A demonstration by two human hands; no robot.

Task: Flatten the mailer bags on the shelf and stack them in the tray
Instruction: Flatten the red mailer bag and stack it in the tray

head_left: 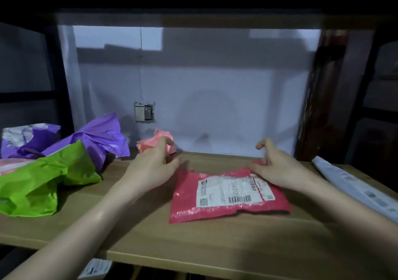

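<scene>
A red mailer bag [228,193] with a white shipping label lies nearly flat on the wooden shelf [150,226]. My left hand [155,163] is at its far left corner, fingertips curled onto the blurred edge as if pinching it. My right hand [273,165] pinches the far right corner, index finger raised. Other bags wait at the left: a crumpled green bag [43,180], a purple bag [101,137], a purple-and-white bag [25,137] and a balled pink bag [159,142] behind my left hand. No tray is in view.
A long white mailer [355,185] lies along the shelf's right edge. A pale wall with a small socket [144,111] closes the back. Dark shelf posts stand at both sides. A labelled package [94,269] shows below the shelf's front edge.
</scene>
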